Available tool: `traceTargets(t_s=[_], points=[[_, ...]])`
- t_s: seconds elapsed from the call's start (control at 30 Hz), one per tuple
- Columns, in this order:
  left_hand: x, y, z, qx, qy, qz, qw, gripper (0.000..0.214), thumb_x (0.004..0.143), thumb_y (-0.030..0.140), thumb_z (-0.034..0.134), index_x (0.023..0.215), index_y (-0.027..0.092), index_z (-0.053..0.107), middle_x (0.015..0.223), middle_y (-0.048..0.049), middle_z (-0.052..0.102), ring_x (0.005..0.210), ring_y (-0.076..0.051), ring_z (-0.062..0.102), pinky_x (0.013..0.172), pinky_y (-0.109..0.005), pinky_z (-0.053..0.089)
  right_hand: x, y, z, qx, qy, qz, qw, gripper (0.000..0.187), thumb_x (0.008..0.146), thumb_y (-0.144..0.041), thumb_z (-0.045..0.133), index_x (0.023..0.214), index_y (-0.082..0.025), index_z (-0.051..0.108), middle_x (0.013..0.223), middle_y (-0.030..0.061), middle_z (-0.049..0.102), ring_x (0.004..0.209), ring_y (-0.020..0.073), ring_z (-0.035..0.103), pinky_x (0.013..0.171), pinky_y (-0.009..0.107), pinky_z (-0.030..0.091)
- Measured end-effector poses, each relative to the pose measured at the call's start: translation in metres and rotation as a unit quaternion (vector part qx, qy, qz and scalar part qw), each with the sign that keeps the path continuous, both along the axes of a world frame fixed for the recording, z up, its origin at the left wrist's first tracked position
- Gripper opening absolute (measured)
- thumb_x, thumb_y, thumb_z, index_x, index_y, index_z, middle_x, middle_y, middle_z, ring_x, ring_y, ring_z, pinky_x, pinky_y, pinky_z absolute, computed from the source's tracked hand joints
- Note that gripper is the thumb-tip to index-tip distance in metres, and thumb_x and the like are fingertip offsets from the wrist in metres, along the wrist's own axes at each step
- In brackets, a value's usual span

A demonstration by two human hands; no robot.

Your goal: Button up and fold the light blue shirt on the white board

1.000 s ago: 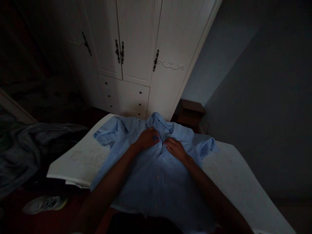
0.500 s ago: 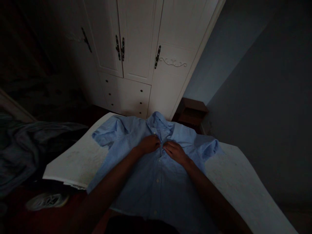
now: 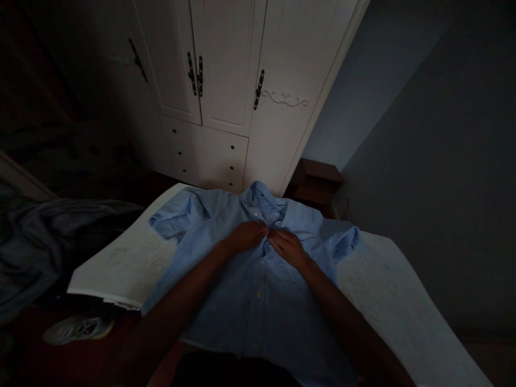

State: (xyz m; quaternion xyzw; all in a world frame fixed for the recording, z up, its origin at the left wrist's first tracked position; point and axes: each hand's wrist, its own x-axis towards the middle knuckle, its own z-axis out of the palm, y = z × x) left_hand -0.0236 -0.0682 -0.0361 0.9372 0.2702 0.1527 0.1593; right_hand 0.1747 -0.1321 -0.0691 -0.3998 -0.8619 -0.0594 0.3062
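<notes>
Blue shirt (image 3: 220,279): collar (image 3: 257,192) at board's (image 3: 389,290) far edge.
Left hand (image 3: 248,236), right hand (image 3: 288,247): now meeting, pinching placket (image 3: 260,277), likely working it.

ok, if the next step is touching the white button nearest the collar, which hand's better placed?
Probably the left hand: it's on the blue shirt just below that button, while the right hand sits farther off and lower down.

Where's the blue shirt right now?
In the head view, the blue shirt lies mid-picture across the white table, its collar toward the wardrobe, with the left hand and right hand close together at its front below the collar.
</notes>
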Motion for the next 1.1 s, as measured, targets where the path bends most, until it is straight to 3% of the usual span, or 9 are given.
traceTargets(t_s=[0.2,0.3,0.43,0.57,0.77,0.97,1.1], points=[[-0.001,0.001,0.002,-0.028,-0.056,-0.022,0.998,0.024,0.095,0.025,0.047,0.099,0.019,0.070,0.101,-0.0064,0.074,0.093,-0.019,0.067,0.085,-0.029,0.048,-0.002,-0.003,0.004,-0.002,0.049,-0.021,0.999,0.015,0.097,-0.021,0.049,0.095,-0.023,0.064,0.097,0.0072,0.068,0.088,0.0183,0.066,0.079,0.032,0.057],[0.001,0.002,0.001,-0.084,-0.108,-0.010,0.991,0.021,0.091,0.022,0.051,0.094,0.019,0.072,0.096,-0.0048,0.075,0.089,-0.018,0.068,0.084,-0.027,0.049,-0.002,-0.003,0.005,-0.005,0.062,-0.018,0.998,0.016,0.097,-0.021,0.048,0.096,-0.023,0.064,0.097,0.0069,0.068,0.088,0.0183,0.066,0.079,0.032,0.057],[0.003,0.004,-0.004,-0.198,-0.210,0.013,0.957,0.014,0.082,0.018,0.059,0.084,0.017,0.073,0.087,-0.0028,0.076,0.081,-0.015,0.069,0.078,-0.023,0.051,-0.002,-0.002,0.005,-0.005,0.084,-0.015,0.996,0.014,0.096,-0.020,0.050,0.095,-0.023,0.063,0.097,0.0073,0.067,0.089,0.0181,0.066,0.080,0.032,0.056],[0.005,0.006,-0.008,-0.264,-0.259,0.026,0.929,0.010,0.076,0.018,0.063,0.080,0.016,0.072,0.082,-0.0022,0.075,0.078,-0.015,0.068,0.075,-0.024,0.052,-0.002,-0.001,0.003,-0.009,0.107,-0.021,0.994,0.014,0.096,-0.020,0.049,0.093,-0.023,0.063,0.095,0.0070,0.067,0.087,0.0180,0.065,0.078,0.032,0.056],[0.005,0.003,-0.005,-0.244,-0.265,0.044,0.932,0.010,0.078,0.021,0.065,0.081,0.016,0.073,0.083,-0.0019,0.075,0.077,-0.015,0.069,0.076,-0.024,0.052,-0.001,-0.002,0.004,-0.012,0.125,-0.027,0.992,0.014,0.096,-0.022,0.051,0.091,-0.023,0.064,0.092,0.0066,0.068,0.087,0.0187,0.067,0.078,0.033,0.058],[0.002,0.005,-0.007,-0.183,-0.198,0.047,0.962,0.010,0.080,0.018,0.063,0.082,0.018,0.073,0.086,-0.0016,0.076,0.081,-0.016,0.070,0.078,-0.025,0.051,-0.002,-0.004,0.005,-0.004,0.157,-0.014,0.988,0.013,0.095,-0.020,0.052,0.092,-0.023,0.065,0.091,0.0065,0.068,0.086,0.0183,0.067,0.077,0.033,0.057],[0.003,0.006,-0.008,-0.206,-0.206,0.042,0.956,0.009,0.078,0.018,0.063,0.080,0.018,0.073,0.084,-0.0008,0.076,0.079,-0.015,0.069,0.077,-0.024,0.051,-0.002,-0.002,0.003,-0.021,0.148,-0.022,0.988,0.014,0.095,-0.021,0.051,0.093,-0.023,0.065,0.092,0.0067,0.068,0.087,0.0189,0.067,0.079,0.033,0.057]])
